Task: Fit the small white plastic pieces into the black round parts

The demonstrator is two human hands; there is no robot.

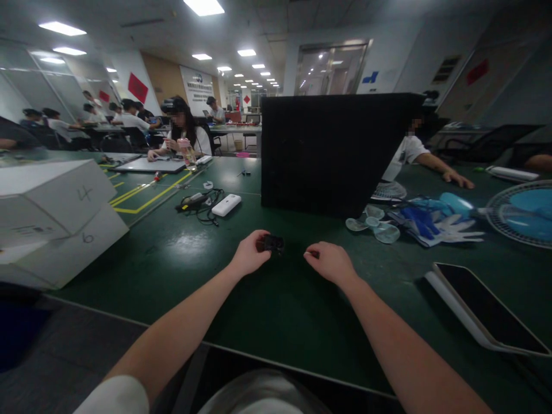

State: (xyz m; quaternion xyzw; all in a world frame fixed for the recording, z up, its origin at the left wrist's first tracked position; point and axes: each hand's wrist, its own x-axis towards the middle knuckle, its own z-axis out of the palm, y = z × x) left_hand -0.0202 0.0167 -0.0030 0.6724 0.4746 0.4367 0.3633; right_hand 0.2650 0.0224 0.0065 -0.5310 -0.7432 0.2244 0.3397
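Observation:
My left hand [249,254] is closed on a small black plastic part [275,244], gripped at its left side between thumb and fingers. The part has round recesses in its upper face, and its exact kind is unclear. Across a short gap to the right, my right hand [331,261] is curled with thumb and forefinger pinched together. Whatever sits in that pinch, if anything, is too small and hidden to name. Both hands are just above the green tabletop [267,310], in front of a large black box-shaped panel [328,155].
White boxes [56,201] stand at left. A white power bank [226,204] lies beside black cables [198,201]. To the right are clear fan blades [371,224], blue-and-white gloves [426,225], a blue fan [526,213] and a phone-like device [491,307]. Other people sit beyond.

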